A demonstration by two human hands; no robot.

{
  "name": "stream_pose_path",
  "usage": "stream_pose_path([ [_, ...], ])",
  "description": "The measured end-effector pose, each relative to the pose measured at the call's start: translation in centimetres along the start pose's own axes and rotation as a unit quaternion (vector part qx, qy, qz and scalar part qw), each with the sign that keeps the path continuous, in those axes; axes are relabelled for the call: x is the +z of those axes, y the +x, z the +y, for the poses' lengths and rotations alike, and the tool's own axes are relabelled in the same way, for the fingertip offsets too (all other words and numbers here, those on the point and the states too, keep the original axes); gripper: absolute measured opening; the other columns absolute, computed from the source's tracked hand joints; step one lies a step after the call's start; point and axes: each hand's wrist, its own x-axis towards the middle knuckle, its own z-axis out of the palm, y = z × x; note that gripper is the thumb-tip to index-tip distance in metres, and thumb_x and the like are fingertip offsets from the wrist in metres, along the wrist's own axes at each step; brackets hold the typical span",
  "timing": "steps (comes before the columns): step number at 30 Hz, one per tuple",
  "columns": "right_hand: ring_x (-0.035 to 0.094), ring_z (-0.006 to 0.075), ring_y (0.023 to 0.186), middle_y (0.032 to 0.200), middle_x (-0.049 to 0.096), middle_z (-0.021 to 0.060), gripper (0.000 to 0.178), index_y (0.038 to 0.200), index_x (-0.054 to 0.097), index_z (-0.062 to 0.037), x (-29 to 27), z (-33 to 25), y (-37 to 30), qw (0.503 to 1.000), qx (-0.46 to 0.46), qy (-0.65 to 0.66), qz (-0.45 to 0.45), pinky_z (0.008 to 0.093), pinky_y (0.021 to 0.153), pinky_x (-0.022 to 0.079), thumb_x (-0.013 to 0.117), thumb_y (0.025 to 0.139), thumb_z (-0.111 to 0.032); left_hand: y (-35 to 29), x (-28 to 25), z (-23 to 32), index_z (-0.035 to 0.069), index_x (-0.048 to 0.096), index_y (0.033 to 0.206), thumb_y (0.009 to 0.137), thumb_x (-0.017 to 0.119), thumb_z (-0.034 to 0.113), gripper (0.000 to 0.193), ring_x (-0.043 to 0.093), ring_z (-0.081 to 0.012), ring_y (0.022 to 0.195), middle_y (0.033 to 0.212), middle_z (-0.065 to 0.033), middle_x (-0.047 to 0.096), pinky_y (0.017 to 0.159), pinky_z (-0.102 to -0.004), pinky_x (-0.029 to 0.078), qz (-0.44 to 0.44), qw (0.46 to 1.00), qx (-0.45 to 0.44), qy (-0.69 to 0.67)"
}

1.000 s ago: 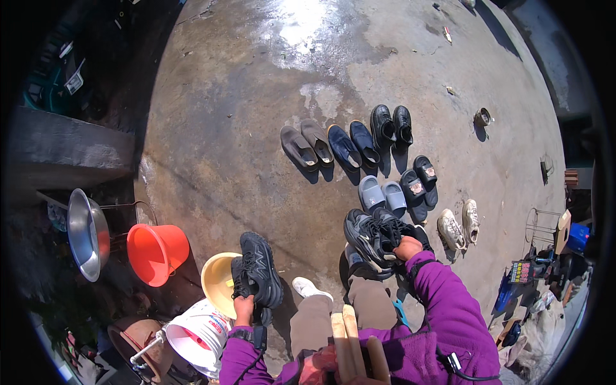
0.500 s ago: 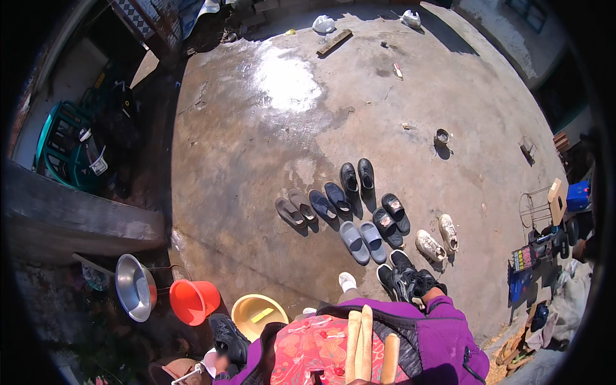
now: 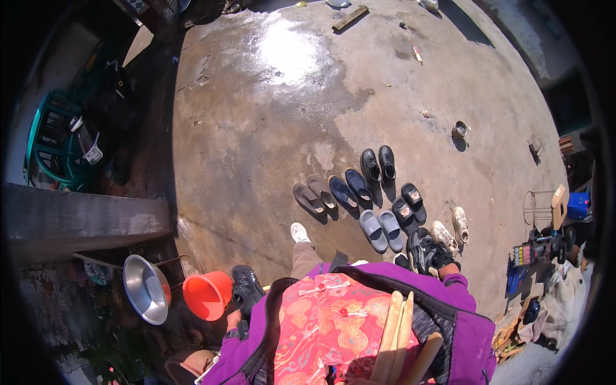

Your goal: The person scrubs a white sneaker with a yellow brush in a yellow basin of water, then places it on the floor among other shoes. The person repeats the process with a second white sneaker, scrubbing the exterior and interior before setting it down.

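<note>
My left hand (image 3: pixel 235 319) is closed on a black shoe (image 3: pixel 246 289), held up beside the orange-red bucket (image 3: pixel 206 296). Over on the right, my right hand (image 3: pixel 448 270) grips black sneakers (image 3: pixel 423 251); they overlap, so how many I cannot tell. Just past them on the concrete stand cream sneakers (image 3: pixel 452 230), grey slides (image 3: pixel 381 231) and black slides (image 3: pixel 409 206). Farther off are black lace-up shoes (image 3: pixel 378 164), navy slip-ons (image 3: pixel 350 187) and brown slip-ons (image 3: pixel 315 195). The fingers of both hands are partly hidden by the shoes.
A silver metal basin (image 3: pixel 146 289) stands left of the bucket, below a low wall (image 3: pixel 90 218). My white-shod foot (image 3: pixel 299 232) is on the floor ahead. Farther right sits a small dark pot (image 3: pixel 460 129). Clutter with a blue box (image 3: pixel 579 205) lines the right side.
My left hand has risen and come forward with its black shoe. My right hand has shifted slightly right with the black sneakers. A white-shod foot has stepped forward; my body now hides most of the yellow basin.
</note>
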Motion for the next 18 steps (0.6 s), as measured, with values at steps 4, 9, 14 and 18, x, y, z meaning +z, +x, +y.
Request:
stream_pose_path([
  [4, 0.068, 0.036, 0.091, 0.095, 0.069, 0.0232, 0.058, 0.092, 0.071, 0.0001, -2.7, -10.2, -0.5, 0.967, 0.252, -0.028, 0.007, 0.0419, 0.077, 0.052, 0.081, 0.064, -0.049, 9.4, -6.3, 5.5, 0.019, 0.065, 0.116, 0.091, 0.041, 0.045, 0.044, 0.06, -0.0387, 0.109, 0.115, -0.0185, 0.066, 0.09, -0.0448, 0.047, -0.025, 0.977, 0.138, 0.158],
  [9, 0.068, 0.0374, 0.09, 0.09, 0.069, 0.0252, 0.077, 0.089, 0.069, 0.0069, -6.4, -19.7, 0.3, 0.958, 0.25, 0.099, -0.095, 0.0413, 0.075, 0.052, 0.084, 0.054, -0.06, 13.2, -17.5, 14.6, 0.014, 0.067, 0.115, 0.089, 0.044, 0.05, 0.05, 0.063, -0.039, 0.103, 0.108, -0.0235, 0.067, 0.086, -0.044, 0.048, 0.038, 0.992, 0.12, 0.025],
  [14, 0.066, 0.0353, 0.098, 0.101, 0.07, 0.0179, 0.034, 0.103, 0.073, -0.0114, -2.7, -21.5, 8.9, 0.952, 0.073, -0.258, -0.148, 0.0438, 0.085, 0.052, 0.058, 0.084, -0.035, 13.8, -24.9, 23.8, -0.002, 0.067, 0.106, 0.076, 0.067, 0.05, 0.06, 0.064, -0.032, 0.102, 0.101, -0.0234, 0.069, 0.084, -0.0418, 0.046, 0.063, 0.984, 0.07, -0.148],
  [18, 0.067, 0.0327, 0.098, 0.101, 0.069, 0.019, 0.032, 0.1, 0.072, -0.0095, -2.6, -23.3, 18.7, 0.97, 0.138, -0.167, -0.111, 0.0431, 0.083, 0.052, 0.059, 0.084, -0.033, 15.2, -26.4, 29.1, -0.017, 0.065, 0.093, 0.072, 0.071, 0.038, 0.059, 0.066, -0.0286, 0.076, 0.086, -0.0211, 0.07, 0.07, -0.0414, 0.049, 0.094, 0.94, 0.041, -0.325],
])
